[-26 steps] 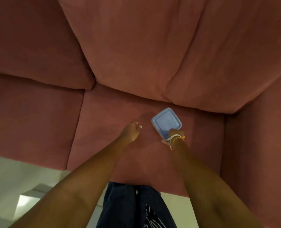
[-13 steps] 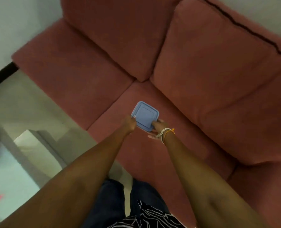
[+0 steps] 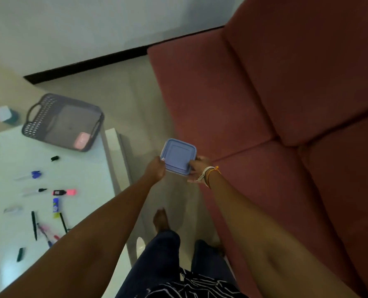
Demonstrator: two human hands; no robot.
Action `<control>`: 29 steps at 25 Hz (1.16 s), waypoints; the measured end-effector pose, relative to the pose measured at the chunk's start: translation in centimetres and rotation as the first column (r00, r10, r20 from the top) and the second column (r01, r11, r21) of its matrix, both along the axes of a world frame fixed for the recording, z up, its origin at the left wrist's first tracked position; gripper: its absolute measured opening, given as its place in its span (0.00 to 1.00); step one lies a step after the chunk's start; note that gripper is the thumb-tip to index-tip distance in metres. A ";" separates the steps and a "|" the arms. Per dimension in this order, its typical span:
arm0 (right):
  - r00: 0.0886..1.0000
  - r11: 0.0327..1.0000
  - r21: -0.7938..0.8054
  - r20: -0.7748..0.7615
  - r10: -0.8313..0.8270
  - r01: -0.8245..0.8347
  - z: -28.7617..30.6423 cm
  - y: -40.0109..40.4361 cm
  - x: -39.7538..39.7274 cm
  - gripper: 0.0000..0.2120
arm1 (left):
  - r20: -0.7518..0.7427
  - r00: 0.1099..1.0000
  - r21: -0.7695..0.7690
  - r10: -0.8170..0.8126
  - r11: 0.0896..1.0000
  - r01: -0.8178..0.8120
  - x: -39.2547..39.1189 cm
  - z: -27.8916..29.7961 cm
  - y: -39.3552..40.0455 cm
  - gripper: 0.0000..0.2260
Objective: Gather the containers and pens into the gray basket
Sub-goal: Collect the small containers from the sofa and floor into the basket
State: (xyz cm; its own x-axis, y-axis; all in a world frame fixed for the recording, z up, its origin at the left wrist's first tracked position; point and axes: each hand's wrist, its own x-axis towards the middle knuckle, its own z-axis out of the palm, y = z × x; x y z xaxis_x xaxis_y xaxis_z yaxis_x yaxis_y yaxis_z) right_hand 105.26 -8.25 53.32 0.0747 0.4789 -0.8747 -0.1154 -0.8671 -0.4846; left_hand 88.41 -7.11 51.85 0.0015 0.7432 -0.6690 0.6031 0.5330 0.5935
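The blue box [image 3: 178, 157] sits between both hands, up in the air over the floor [image 3: 135, 87], beside the red sofa [image 3: 286, 104]. The left hand [image 3: 156, 169] curls on its left edge. The right hand [image 3: 200, 166] curls on its right edge.

Half a second ago the box was over the sofa seat. Now the white table [image 3: 88, 175] has come into sight.

One gray basket [image 3: 63, 122] stands on the table's far end, with one pink box [image 3: 81, 140] inside. About nine pens and markers [image 3: 64, 192] lie on the table, but some are blurry, so I may be off. One pale tub [image 3: 5, 114] sits past the table.
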 end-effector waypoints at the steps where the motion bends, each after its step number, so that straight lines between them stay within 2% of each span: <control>1: 0.999 0.999 -0.001 0.001 0.046 -0.046 -0.1 1.6 -2.5 0.09 | -0.006 1.000 0.003 0.029 1.000 -0.028 -2.3 0.6 0.9 0.19; 4: 0.985 0.986 0.014 0.050 0.167 -0.168 -0.7 5.7 -9.0 0.06 | -0.004 0.989 -0.004 0.150 0.989 -0.150 -8.4 0.9 3.5 0.15; 8: 0.944 0.947 0.057 0.120 0.307 -0.315 -0.6 11.1 -15.5 0.09 | -0.011 0.943 -0.066 0.332 0.941 -0.332 -14.5 0.0 6.6 0.17; 11: 0.883 0.896 0.075 0.224 0.412 -0.437 -1.3 15.5 -19.3 0.09 | -0.033 0.903 -0.119 0.429 0.895 -0.430 -17.5 -0.9 9.1 0.16; 13: 0.832 0.855 0.076 0.290 0.473 -0.513 -2.3 18.9 -21.5 0.13 | -0.016 0.876 -0.145 0.482 0.866 -0.479 -19.3 -1.4 11.0 0.14; 16: 0.723 0.758 0.068 0.369 0.585 -0.648 -3.2 24.5 -25.0 0.19 | -0.011 0.830 -0.165 0.558 0.818 -0.552 -22.0 -2.2 14.8 0.13; 19: 0.611 0.639 0.098 0.429 0.665 -0.763 -2.8 29.9 -28.0 0.20 | -0.031 0.774 -0.152 0.633 0.762 -0.629 -23.9 -2.8 18.8 0.13; 23: 0.396 0.439 0.059 0.553 0.733 -0.896 -4.0 36.5 -32.2 0.11 | -0.056 0.713 -0.137 0.699 0.702 -0.699 -26.3 -4.9 23.7 0.13; 26: 0.283 0.350 0.020 0.634 0.720 -0.937 -6.6 39.8 -36.3 0.02 | -0.064 0.661 -0.156 0.748 0.647 -0.747 -28.8 -8.2 26.6 0.11; 29: 0.146 0.225 -0.027 0.685 0.713 -0.974 -10.7 41.8 -39.6 0.09 | -0.097 0.596 -0.157 0.797 0.579 -0.800 -31.6 -12.2 28.1 0.09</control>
State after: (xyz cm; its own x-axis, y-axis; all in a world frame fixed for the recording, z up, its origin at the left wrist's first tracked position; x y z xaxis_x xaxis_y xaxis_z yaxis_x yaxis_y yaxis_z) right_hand 65.70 33.58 42.60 -0.3038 0.7416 -0.5981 0.9117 0.0441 -0.4084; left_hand 56.85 20.99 39.60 -0.5478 0.3171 -0.7742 -0.1078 0.8909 0.4412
